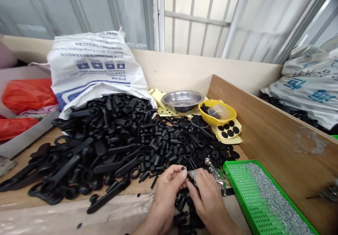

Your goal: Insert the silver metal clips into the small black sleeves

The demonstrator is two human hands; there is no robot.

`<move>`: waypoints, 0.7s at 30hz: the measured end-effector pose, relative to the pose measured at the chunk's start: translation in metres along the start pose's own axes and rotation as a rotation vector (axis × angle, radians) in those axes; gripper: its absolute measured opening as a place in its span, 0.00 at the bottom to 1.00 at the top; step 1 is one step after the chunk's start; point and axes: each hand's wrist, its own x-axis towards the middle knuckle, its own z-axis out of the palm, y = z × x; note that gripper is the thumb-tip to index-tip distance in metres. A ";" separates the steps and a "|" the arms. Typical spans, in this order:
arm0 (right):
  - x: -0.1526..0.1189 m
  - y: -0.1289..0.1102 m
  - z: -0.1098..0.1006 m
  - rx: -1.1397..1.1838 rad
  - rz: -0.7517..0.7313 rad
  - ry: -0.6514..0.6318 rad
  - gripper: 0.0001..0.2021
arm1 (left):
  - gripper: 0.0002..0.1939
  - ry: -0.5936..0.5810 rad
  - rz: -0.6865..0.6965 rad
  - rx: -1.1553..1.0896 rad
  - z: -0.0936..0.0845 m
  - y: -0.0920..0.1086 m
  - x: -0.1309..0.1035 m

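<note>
"Green tray point(232, 180) as landmark, any room near it?"

"Bare bench strip point(116, 215) well left, sure. Loose black parts point(180, 219) clog the space between, though."

"Hands?"

"Just left of tray, close together: left hand point(169, 185) pinching a small black part point(183, 168), can't tell right hand's point(207, 194) grip. Steel bowl point(182, 99) sits beyond."

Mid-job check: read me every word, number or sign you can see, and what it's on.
"Made in China": upside down, white sack on the left.
"2011": same sack, ending a line.
Remaining print there: too small or blurred.
Large blue characters, pale sack on the right: creased, not surely readable.
No other text legible.
</note>
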 end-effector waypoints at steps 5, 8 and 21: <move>0.000 0.001 -0.003 0.003 -0.010 0.007 0.10 | 0.13 0.003 0.060 0.179 -0.022 0.002 -0.002; 0.001 0.002 -0.006 0.035 0.070 -0.003 0.11 | 0.13 0.067 0.162 0.427 -0.052 0.005 0.007; 0.001 -0.009 -0.016 0.011 0.075 -0.170 0.10 | 0.15 0.020 0.357 0.992 -0.080 -0.005 0.041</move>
